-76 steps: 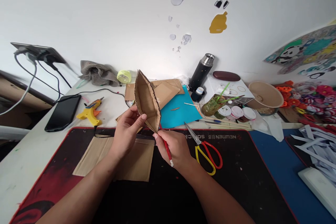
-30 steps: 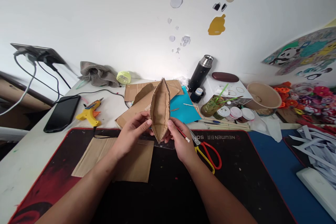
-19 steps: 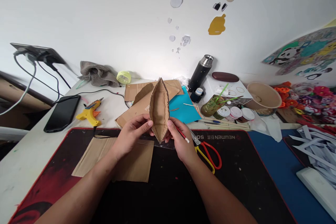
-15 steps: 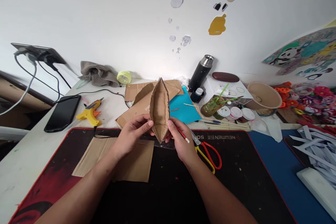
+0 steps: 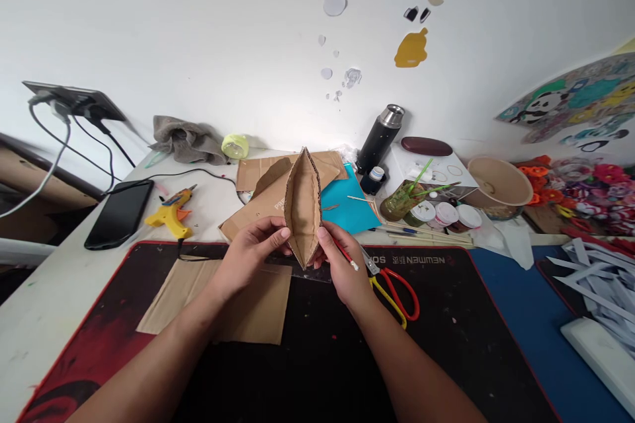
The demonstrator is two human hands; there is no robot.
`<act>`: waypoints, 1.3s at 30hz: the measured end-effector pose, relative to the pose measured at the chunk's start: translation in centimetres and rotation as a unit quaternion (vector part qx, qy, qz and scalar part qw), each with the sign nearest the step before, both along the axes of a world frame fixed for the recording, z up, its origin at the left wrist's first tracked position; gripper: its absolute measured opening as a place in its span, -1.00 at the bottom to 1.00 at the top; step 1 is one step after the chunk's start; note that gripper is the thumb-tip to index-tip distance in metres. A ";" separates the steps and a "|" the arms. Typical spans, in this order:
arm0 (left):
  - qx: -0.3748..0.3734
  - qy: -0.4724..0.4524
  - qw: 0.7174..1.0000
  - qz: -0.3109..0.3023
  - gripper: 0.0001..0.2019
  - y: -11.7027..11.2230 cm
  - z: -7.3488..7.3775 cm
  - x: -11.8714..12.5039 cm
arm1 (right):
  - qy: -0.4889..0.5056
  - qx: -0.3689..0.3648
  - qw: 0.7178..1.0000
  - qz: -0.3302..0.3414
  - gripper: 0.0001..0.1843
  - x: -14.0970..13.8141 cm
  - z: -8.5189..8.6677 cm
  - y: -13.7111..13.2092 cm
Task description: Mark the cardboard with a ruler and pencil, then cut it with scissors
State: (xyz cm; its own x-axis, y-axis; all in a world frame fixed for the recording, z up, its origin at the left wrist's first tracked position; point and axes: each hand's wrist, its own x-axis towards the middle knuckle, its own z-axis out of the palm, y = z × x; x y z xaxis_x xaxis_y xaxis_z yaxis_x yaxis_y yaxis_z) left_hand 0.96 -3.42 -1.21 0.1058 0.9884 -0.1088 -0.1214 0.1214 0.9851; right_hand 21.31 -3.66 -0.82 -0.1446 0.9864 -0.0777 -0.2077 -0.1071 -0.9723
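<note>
Both hands hold up a small boat-shaped cardboard piece (image 5: 304,201), pointed at its far and near ends, its hollow facing me. My left hand (image 5: 255,248) grips the left wall, thumb on the rim and fingers behind. On the opposite wall, my right hand (image 5: 342,264) pinches the near right edge; a red pencil (image 5: 346,255) is also tucked in that hand. Scissors (image 5: 394,291) with red and yellow handles lie just right of it. Under my left forearm rests a flat cardboard sheet (image 5: 255,310) on the black desk mat (image 5: 307,377).
A yellow glue gun (image 5: 171,213) and a black phone (image 5: 119,213) lie at the left. Behind the hands are cardboard scraps (image 5: 253,208) and a blue sheet (image 5: 350,208). Further right stand a black thermos (image 5: 381,139), a jar with brushes (image 5: 397,201) and paint pots (image 5: 446,213).
Almost nothing differs. The view has shifted very slightly, and both hands keep the cardboard boat shape in the same pose.
</note>
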 end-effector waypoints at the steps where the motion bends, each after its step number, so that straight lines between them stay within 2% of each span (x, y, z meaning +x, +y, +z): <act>1: -0.003 0.001 1.000 -0.001 -0.63 0.0 -0.1 -0.1 | -0.001 0.000 1.000 -0.002 -0.50 0.0 0.0 0.0; 5: -0.005 0.002 1.000 -0.004 -0.64 0.0 -0.2 -0.1 | 0.001 0.001 1.000 -0.006 -0.51 0.0 -0.1 0.0; 13: -0.001 0.024 1.000 0.005 -0.57 0.0 0.7 0.5 | -0.006 -0.005 1.000 0.001 -0.49 0.0 0.0 0.1; 25: -0.014 -0.003 1.000 -0.007 -0.59 0.0 0.4 0.3 | -0.011 0.004 1.000 -0.014 -0.49 0.1 0.0 0.1; 39: -0.024 0.021 0.999 0.008 -0.54 0.0 0.8 0.6 | -0.007 -0.001 1.000 -0.003 -0.50 0.0 -0.1 0.2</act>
